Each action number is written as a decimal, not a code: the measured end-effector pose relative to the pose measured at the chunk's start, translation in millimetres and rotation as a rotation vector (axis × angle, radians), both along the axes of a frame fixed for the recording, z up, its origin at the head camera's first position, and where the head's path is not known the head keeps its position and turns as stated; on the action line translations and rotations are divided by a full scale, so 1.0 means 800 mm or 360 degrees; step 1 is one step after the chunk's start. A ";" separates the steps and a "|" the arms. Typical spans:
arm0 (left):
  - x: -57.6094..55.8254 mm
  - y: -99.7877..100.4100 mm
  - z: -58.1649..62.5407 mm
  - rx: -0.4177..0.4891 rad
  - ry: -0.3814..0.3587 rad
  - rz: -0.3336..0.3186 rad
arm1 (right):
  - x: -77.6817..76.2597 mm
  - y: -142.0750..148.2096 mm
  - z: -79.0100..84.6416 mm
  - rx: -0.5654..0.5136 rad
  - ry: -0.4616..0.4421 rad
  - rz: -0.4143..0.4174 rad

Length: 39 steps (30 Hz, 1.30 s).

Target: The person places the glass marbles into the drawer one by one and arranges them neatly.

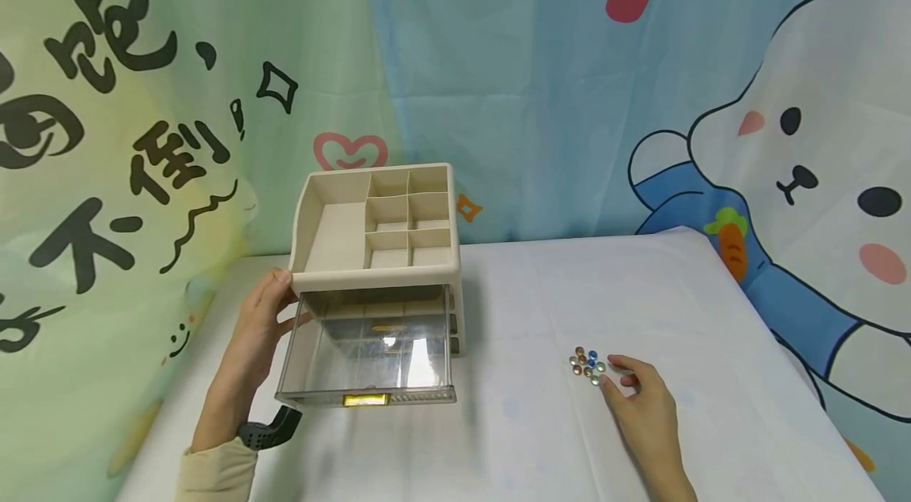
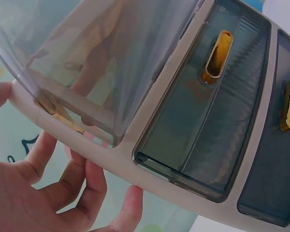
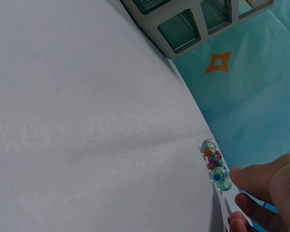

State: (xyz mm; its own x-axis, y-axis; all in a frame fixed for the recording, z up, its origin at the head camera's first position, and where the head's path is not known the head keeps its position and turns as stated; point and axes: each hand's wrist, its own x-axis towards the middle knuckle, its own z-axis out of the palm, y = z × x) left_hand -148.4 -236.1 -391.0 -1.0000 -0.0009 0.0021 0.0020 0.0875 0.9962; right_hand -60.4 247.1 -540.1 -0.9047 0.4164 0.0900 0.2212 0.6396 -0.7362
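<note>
A cream desktop organizer (image 1: pixel 377 278) stands on the table with its top clear drawer (image 1: pixel 420 391) pulled out toward me. My left hand (image 1: pixel 256 332) grips the organizer's left side, thumb at the front edge and fingers along the side frame (image 2: pixel 106 162). Several glass marbles (image 1: pixel 587 364), amber, blue and clear, lie in a small cluster on the white cloth right of the organizer. Beside them is my right hand (image 1: pixel 644 399), thumb and forefinger apart at the cluster's right edge. In the right wrist view its thumb (image 3: pixel 253 179) is close to the marbles (image 3: pixel 216 166).
Below the pulled-out drawer sit two closed smoky drawers (image 2: pixel 203 121) with gold handles (image 2: pixel 220 55). The organizer's top has a large compartment (image 1: pixel 334 237) and several small ones (image 1: pixel 387 213). A printed curtain (image 1: pixel 498 91) hangs behind the white-covered table (image 1: pixel 527 439).
</note>
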 end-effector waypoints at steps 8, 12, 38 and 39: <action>0.001 0.002 0.000 -0.0042 0.0007 0.0009 | -0.004 -0.001 0.002 0.0056 -0.0094 0.0030; 0.002 0.003 0.001 -0.0040 0.0010 0.0015 | -0.006 0.000 0.003 0.0057 -0.0095 0.0025; -0.001 0.001 -0.001 -0.0027 0.0009 0.0012 | -0.017 0.007 0.008 0.0106 -0.0243 0.0139; -0.002 0.000 -0.001 -0.0026 0.0010 0.0012 | -0.017 0.007 0.008 0.0104 -0.0239 0.0137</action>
